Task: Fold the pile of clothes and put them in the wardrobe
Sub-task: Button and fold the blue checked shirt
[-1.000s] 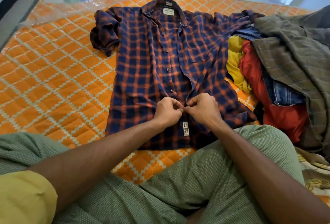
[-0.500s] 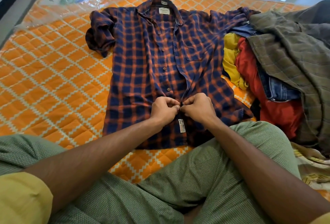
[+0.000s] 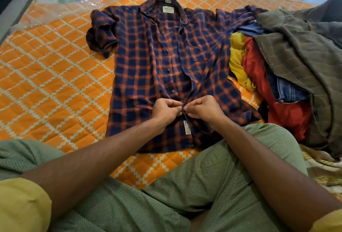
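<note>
Pinching the plaid shirt (image 3: 140,76) near its hem, left hand (image 3: 165,110) meets right hand (image 3: 203,109). Its open front runs straight away from both.

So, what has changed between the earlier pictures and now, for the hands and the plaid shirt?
Nothing was visibly moved, taken hold of or let go. The left hand and the right hand still pinch the front edges of the plaid shirt together at the same low spot. The shirt stays spread on the orange mattress, with the pile of clothes on its right. Only the camera view shifted slightly.
</note>
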